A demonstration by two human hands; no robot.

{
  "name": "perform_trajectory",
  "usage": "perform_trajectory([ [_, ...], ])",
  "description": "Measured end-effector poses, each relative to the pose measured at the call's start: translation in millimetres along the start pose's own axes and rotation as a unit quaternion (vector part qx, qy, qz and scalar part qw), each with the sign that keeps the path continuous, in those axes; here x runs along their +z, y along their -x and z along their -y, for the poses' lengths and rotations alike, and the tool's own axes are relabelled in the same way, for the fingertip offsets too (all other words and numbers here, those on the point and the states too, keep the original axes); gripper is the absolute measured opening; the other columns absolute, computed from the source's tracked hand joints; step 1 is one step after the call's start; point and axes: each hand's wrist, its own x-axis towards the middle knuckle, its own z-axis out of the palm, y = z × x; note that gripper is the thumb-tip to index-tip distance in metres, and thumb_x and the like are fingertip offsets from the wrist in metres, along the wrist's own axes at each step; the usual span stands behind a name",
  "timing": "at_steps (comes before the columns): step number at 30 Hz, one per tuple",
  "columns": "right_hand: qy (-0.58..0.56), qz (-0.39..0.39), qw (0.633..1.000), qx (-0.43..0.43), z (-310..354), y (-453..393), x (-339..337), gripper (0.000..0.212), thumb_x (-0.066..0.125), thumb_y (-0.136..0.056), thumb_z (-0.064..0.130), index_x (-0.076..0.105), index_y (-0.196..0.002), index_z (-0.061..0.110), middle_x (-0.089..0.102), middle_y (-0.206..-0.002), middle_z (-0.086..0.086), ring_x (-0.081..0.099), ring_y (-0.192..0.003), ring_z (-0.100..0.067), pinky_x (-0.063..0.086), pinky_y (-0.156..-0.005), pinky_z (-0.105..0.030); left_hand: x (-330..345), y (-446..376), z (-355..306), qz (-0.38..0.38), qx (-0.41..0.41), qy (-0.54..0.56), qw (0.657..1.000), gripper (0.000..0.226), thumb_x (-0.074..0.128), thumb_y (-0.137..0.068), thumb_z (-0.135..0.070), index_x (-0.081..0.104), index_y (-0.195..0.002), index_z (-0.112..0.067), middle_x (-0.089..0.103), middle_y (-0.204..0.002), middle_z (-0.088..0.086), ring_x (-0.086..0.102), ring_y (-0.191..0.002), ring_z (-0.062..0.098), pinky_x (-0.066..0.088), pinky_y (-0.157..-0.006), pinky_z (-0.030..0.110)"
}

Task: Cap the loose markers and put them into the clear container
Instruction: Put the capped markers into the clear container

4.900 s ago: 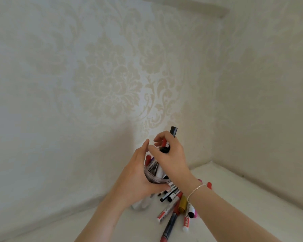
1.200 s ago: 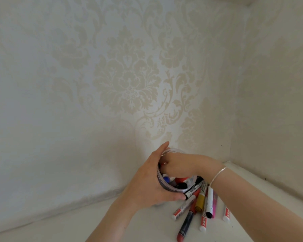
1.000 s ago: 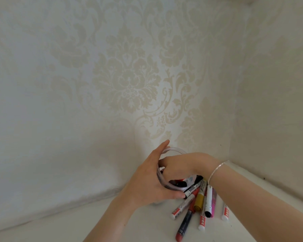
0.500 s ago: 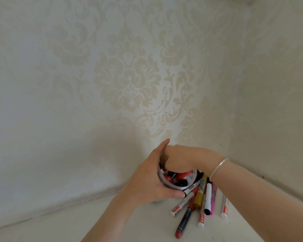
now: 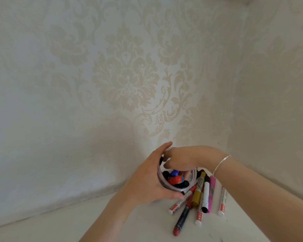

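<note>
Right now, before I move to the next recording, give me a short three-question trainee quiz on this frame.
1. True or false: the left hand grips the clear container.
2. Where is the right hand? A) flat on the table B) over the container's mouth C) out of view
3. Fill in: the silver bracelet is on the ___ wrist.

Key: 1 true; 2 B; 3 right. Loose markers lie on the table beside the container.

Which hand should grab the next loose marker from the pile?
Right. The left hand is wrapped around the clear container, steadying it. The right hand is over the container's mouth, appears to hold nothing, and its side is nearest the loose markers on the table.
</note>
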Motion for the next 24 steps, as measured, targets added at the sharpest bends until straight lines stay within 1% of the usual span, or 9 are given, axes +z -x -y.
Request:
perform_trajectory([
  [2,-0.027,0.023,0.999,-0.015,-1.2,4.7,-2.9,0.043,0.044,-0.094,0.010,0.042,-0.136,0.004,0.050,-0.133,-0.017,0.059,-0.111,-0.030,0.051,-0.094,-0.038,-1.1,0.2,-0.2,0.001,-0.002,0.000,1.000,0.126,0.089,-0.041,-0.056,0.009,-0.138,-0.063,0.049,-0.134,-0.022,0.053,-0.119,-0.002,0.046,-0.101,0.033],
  [6,0.008,0.088,0.996,0.017,-2.7,1.7,-0.8,0.050,0.049,-0.087,-0.002,0.042,-0.136,0.006,0.050,-0.129,-0.018,0.058,-0.111,-0.032,0.055,-0.075,-0.028,-1.8,2.1,-1.3,0.006,0.003,-0.014,1.000,0.129,0.089,-0.043,-0.056,0.004,-0.139,-0.062,0.042,-0.138,-0.028,0.054,-0.117,0.001,0.046,-0.101,0.034],
  [8,-0.015,0.080,0.997,0.019,-4.2,2.0,-2.0,0.054,0.049,-0.088,-0.004,0.038,-0.140,0.005,0.044,-0.137,-0.019,0.056,-0.116,-0.033,0.056,-0.084,-0.032,-2.9,4.4,-0.5,0.009,0.005,-0.013,1.000,0.130,0.088,-0.043,-0.057,0.002,-0.140,-0.062,0.037,-0.142,-0.030,0.051,-0.122,0.001,0.044,-0.104,0.034],
  [12,0.022,0.041,0.997,-0.055,-1.0,4.9,-4.3,0.075,0.056,-0.088,0.008,0.017,-0.151,0.018,0.027,-0.152,-0.003,0.038,-0.134,-0.024,0.041,-0.104,-0.033,-7.2,4.7,2.4,0.006,-0.011,0.006,1.000,0.131,0.088,-0.040,-0.057,0.001,-0.138,-0.065,0.041,-0.139,-0.027,0.048,-0.122,-0.005,0.041,-0.107,0.031],
  [14,0.048,0.031,0.994,-0.089,1.6,4.6,-1.8,0.073,0.057,-0.086,0.008,0.021,-0.149,0.020,0.031,-0.150,-0.002,0.038,-0.134,-0.023,0.039,-0.106,-0.037,-9.1,4.1,3.6,0.012,-0.016,0.016,1.000,0.130,0.088,-0.039,-0.056,0.005,-0.139,-0.063,0.044,-0.136,-0.028,0.046,-0.122,-0.009,0.040,-0.107,0.027],
  [16,0.048,0.032,0.993,-0.102,1.0,1.9,1.2,0.067,0.057,-0.083,0.005,0.034,-0.144,0.021,0.037,-0.145,-0.002,0.044,-0.129,-0.024,0.043,-0.102,-0.040,-10.5,4.2,3.6,0.024,-0.014,0.017,0.999,0.128,0.089,-0.039,-0.054,0.010,-0.140,-0.058,0.045,-0.135,-0.030,0.045,-0.122,-0.011,0.040,-0.106,0.023],
  [19,0.020,0.045,0.992,-0.116,-2.1,3.3,0.0,0.050,0.060,-0.073,0.008,0.056,-0.120,0.025,0.063,-0.121,-0.007,0.064,-0.106,-0.026,0.053,-0.092,-0.045,-12.5,5.3,5.7,0.039,-0.009,0.020,0.999,0.119,0.096,-0.044,-0.037,0.020,-0.135,-0.056,0.051,-0.125,-0.033,0.051,-0.114,-0.015,0.041,-0.096,0.010],
  [22,0.039,0.037,0.992,-0.118,-0.8,11.5,-6.4,0.046,0.056,-0.079,0.004,0.059,-0.119,0.025,0.059,-0.125,0.000,0.057,-0.113,-0.021,0.049,-0.097,-0.039,-15.4,7.3,6.5,0.042,-0.008,0.008,0.999,0.117,0.095,-0.045,-0.039,0.016,-0.127,-0.066,0.046,-0.124,-0.040,0.048,-0.113,-0.017,0.039,-0.095,0.007],
  [24,0.058,0.035,0.990,-0.120,0.8,12.5,-4.3,0.049,0.046,-0.084,0.001,0.059,-0.126,0.023,0.056,-0.130,0.000,0.055,-0.116,-0.023,0.049,-0.098,-0.038,-16.1,8.4,7.3,0.044,-0.010,0.008,0.999,0.119,0.094,-0.044,-0.043,0.015,-0.130,-0.066,0.042,-0.130,-0.039,0.047,-0.117,-0.014,0.040,-0.101,0.015],
])
